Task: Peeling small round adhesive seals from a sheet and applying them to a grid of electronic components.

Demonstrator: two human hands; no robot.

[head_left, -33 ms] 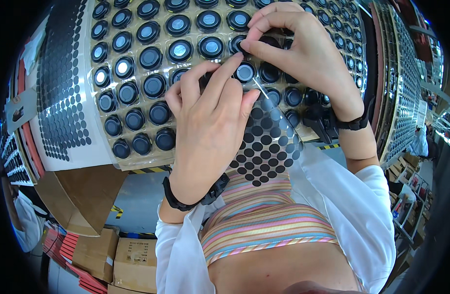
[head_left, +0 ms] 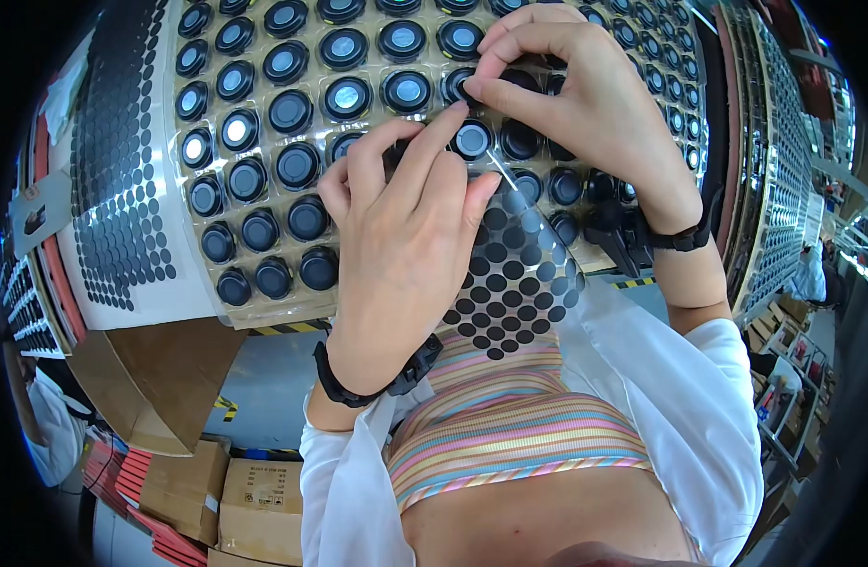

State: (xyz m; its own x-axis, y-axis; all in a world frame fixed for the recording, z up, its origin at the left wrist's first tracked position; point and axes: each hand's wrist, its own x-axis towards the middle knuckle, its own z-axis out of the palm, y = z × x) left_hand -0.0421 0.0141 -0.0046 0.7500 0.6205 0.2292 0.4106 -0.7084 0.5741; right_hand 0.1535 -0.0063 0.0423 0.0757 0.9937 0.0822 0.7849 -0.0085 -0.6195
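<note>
A clear sheet of black round stickers (head_left: 510, 269) hangs beside my left hand (head_left: 406, 217), its upper edge running under the thumb. The left index finger reaches forward and rests close to the right fingertips. My right hand (head_left: 580, 94) is pinched, thumb against index finger, over a black round part (head_left: 456, 85); whatever sits between those fingertips is too small to make out. Below them lies another black round part with a grey disc (head_left: 473, 139). Both hands are above a clear plastic tray (head_left: 292, 310) holding rows of such parts, some with shiny centres, others dark.
A large white sheet with black dots (head_left: 184, 274) lies left of the tray. An open cardboard flap (head_left: 155, 378) hangs below the table edge, above cardboard boxes (head_left: 260, 510) on the floor. More stacked trays (head_left: 769, 161) stand at the right.
</note>
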